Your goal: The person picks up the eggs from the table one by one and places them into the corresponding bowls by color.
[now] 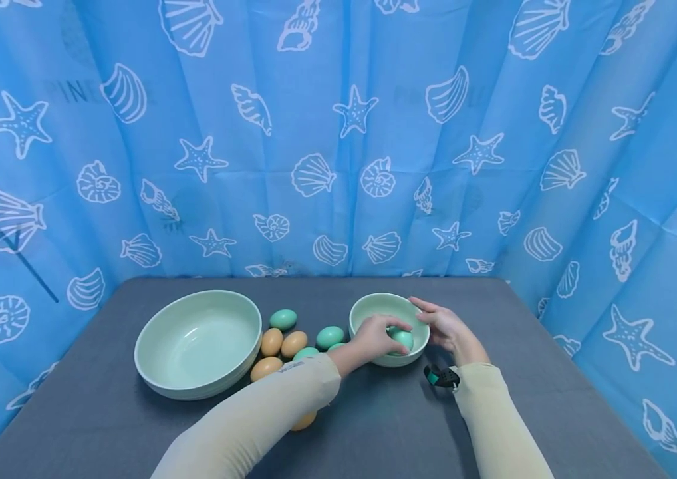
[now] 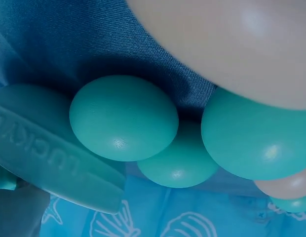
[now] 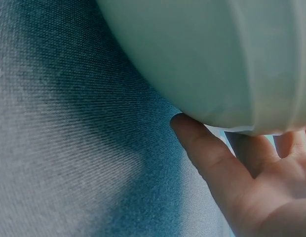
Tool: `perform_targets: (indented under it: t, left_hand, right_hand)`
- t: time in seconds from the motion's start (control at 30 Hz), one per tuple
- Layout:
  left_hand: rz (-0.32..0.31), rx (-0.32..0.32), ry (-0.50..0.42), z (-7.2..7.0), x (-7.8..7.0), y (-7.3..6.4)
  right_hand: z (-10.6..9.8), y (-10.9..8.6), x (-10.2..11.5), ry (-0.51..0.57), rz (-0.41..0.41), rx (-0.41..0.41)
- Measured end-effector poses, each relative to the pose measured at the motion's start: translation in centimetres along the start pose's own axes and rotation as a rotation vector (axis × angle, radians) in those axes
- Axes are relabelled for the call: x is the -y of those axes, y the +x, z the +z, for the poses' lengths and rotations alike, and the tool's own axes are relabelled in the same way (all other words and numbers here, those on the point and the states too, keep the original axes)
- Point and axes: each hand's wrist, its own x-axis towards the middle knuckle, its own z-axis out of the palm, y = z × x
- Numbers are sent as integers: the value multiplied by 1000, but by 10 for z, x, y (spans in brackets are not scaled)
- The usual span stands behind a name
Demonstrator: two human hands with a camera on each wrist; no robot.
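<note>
My left hand reaches into the small pale-green bowl, its thumb and fingers round a green egg. At the bowl's right side, my right hand grips the rim. The right wrist view has the fingers against the outside of this bowl, low near the table. More green eggs lie under and beside my left forearm, left of the small bowl. Up close, the left wrist view shows one green egg beside a bowl wall with raised lettering.
A large pale-green bowl stands on the left of the grey-covered table. Several orange-brown eggs lie between the bowls, some partly behind my left sleeve. A black wrist strap hangs at my right wrist. Behind is a blue shell-print curtain.
</note>
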Motion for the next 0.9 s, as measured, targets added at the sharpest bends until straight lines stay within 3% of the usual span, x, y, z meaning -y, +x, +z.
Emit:
perform_targets:
  t: [0.4,0.63,0.9]
  left_hand:
    - [-50,42,50,4,3,9]
    - [-79,82,59,5,2,14]
    - [-78,153,203,9,5,20]
  right_hand:
    - [2,-3,3,-8,-1,11]
    - [-3,-5,1,11,-41,85]
    - [3,-3,5,25,14,14]
